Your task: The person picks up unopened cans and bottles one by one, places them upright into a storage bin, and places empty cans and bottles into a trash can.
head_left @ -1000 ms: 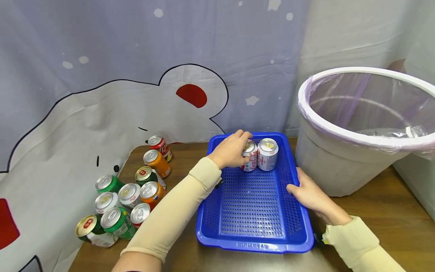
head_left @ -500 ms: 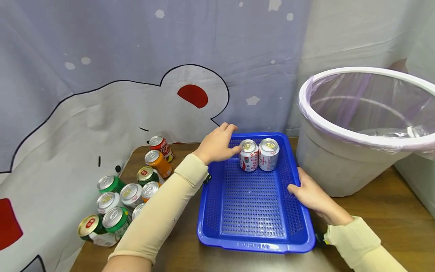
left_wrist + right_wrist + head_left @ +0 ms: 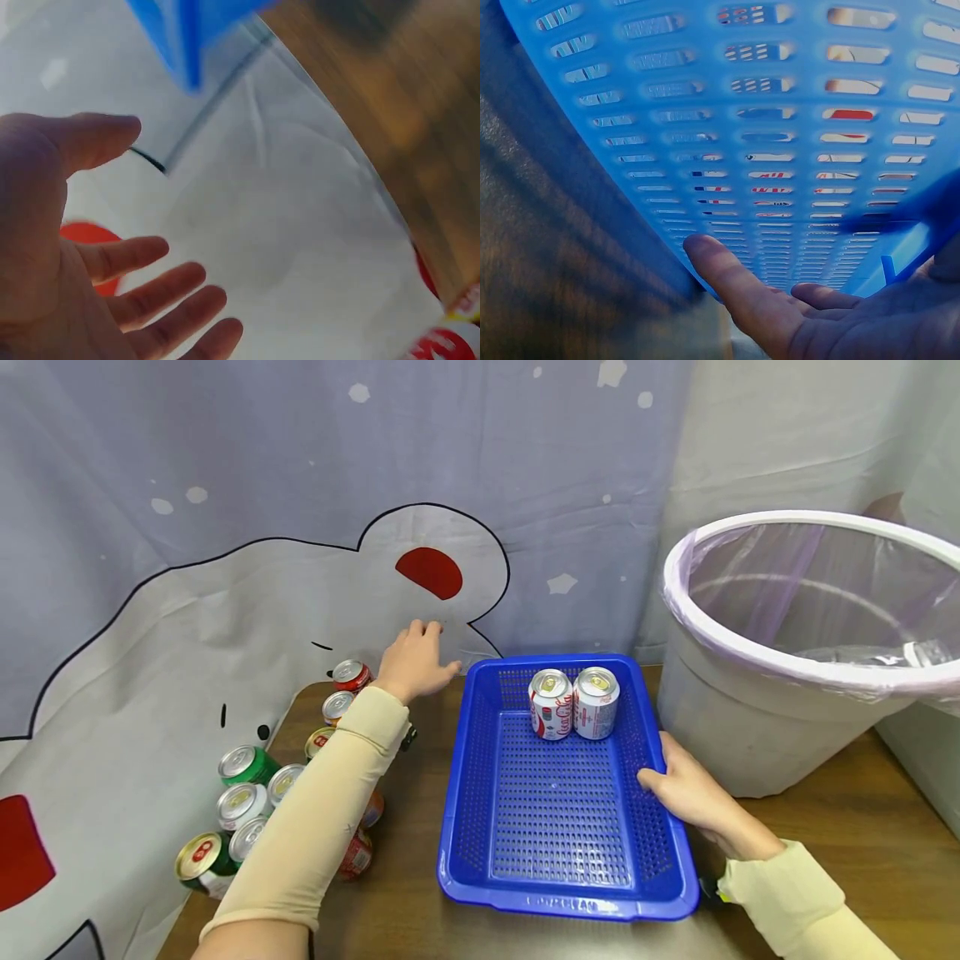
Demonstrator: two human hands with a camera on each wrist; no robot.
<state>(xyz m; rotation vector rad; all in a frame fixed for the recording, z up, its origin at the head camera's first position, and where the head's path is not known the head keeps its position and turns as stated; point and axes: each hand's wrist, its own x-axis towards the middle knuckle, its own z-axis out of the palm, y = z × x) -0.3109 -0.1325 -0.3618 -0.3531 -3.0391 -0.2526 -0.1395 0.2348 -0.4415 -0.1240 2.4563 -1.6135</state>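
Observation:
My left hand (image 3: 415, 664) is in the air left of the blue plastic basket (image 3: 555, 839), fingers loosely spread and holding nothing. The left wrist view likewise shows its thumb and fingers apart, with part of a red can (image 3: 442, 345) at the lower right corner. My right hand (image 3: 688, 789) grips the basket's right rim, thumb over the inner side. In the right wrist view, the slotted basket wall (image 3: 780, 97) fills most of the picture above that hand. Two white-and-red Coca-Cola cans, one at left (image 3: 551, 704) and one at right (image 3: 597, 703), stand upright inside the basket's far end.
Left on the wooden table (image 3: 420, 877) stand several drink cans, including a green can (image 3: 247, 765) and a red can (image 3: 350, 675); my left forearm hides some. A large white bin (image 3: 723, 735) with a clear-purple liner stands right of the basket. A patterned curtain (image 3: 577, 510) hangs behind.
My left hand has let go of the left Coca-Cola can in the basket and moved left, out over the table. The right hand keeps its grip on the rim.

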